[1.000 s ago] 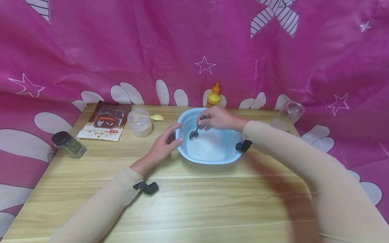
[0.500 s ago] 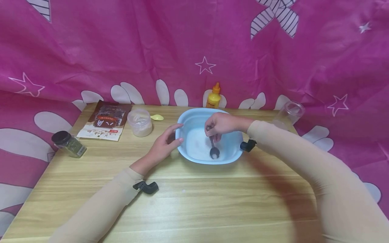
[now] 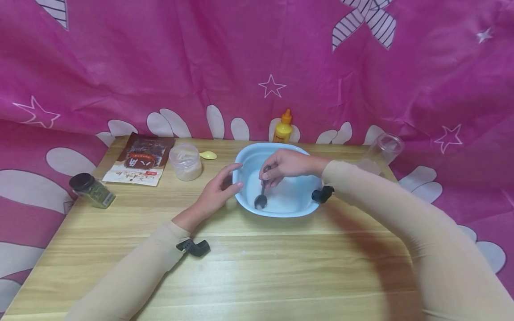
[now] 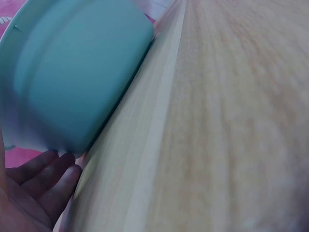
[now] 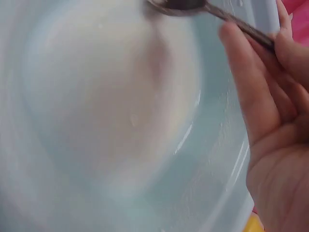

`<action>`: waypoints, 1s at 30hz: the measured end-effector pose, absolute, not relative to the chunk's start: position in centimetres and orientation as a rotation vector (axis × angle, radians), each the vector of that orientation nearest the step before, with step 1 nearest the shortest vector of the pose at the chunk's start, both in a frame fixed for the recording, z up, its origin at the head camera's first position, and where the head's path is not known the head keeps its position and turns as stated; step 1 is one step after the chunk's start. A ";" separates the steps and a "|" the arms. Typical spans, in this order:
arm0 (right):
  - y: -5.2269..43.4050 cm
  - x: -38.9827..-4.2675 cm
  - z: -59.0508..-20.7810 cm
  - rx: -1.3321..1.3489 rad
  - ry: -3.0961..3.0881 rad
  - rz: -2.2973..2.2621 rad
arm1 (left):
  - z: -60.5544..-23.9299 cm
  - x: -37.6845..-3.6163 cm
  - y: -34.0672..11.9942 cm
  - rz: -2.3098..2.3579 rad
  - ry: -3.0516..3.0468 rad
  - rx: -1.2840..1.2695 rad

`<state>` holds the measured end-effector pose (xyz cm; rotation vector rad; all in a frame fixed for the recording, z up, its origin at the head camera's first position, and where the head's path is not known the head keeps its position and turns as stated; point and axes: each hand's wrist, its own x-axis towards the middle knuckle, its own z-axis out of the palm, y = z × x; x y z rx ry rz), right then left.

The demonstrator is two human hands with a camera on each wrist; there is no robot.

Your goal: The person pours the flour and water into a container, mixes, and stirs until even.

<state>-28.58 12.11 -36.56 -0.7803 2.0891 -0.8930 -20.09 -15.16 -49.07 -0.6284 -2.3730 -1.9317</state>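
Note:
A light-blue plastic basin [image 3: 277, 213] stands on the table with a shallow, milky white liquid [image 5: 106, 111] in it. My left hand [image 3: 217, 189] steadies it from the left, thumb and forefinger at the rim; in the left wrist view, fairly straight fingers [image 4: 60, 181] touch the outer wall [image 4: 82, 72]. Over the basin, my right hand [image 3: 287, 164] pinches a dark metal spoon [image 3: 261, 200] by its handle. The bowl of the spoon points down into the basin, near its front left. In the right wrist view, the handle [image 5: 241, 26] lies between thumb and fingers.
Left of the basin are a clear tub [image 3: 185, 165] of white powder, a yellow spoon [image 3: 208, 155], a brown-and-white packet [image 3: 140, 160] and a black-capped jar [image 3: 93, 191]. Behind the basin stands a yellow bottle [image 3: 283, 130]; a clear container [image 3: 381, 151] sits at the back right.
The right hand and spoon have swept through the basin, from the left side to the front right, then back to the front left. The left hand and the basin stay put.

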 end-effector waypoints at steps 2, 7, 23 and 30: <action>11.9 -28.6 -36.7 -0.760 2.127 -0.936 | -49.1 -20.1 -15.1 -1.936 -2.366 -0.635; 11.8 -29.0 -36.8 -0.733 2.363 -0.939 | -49.1 -20.1 -15.0 -1.955 -2.355 -0.642; 12.7 -29.0 -35.4 -0.915 2.766 -0.214 | -49.3 -20.3 -15.1 -1.933 -2.375 -0.622; 12.4 -28.7 -35.8 -0.815 2.416 -0.305 | -49.2 -20.3 -15.2 -1.922 -2.388 -0.624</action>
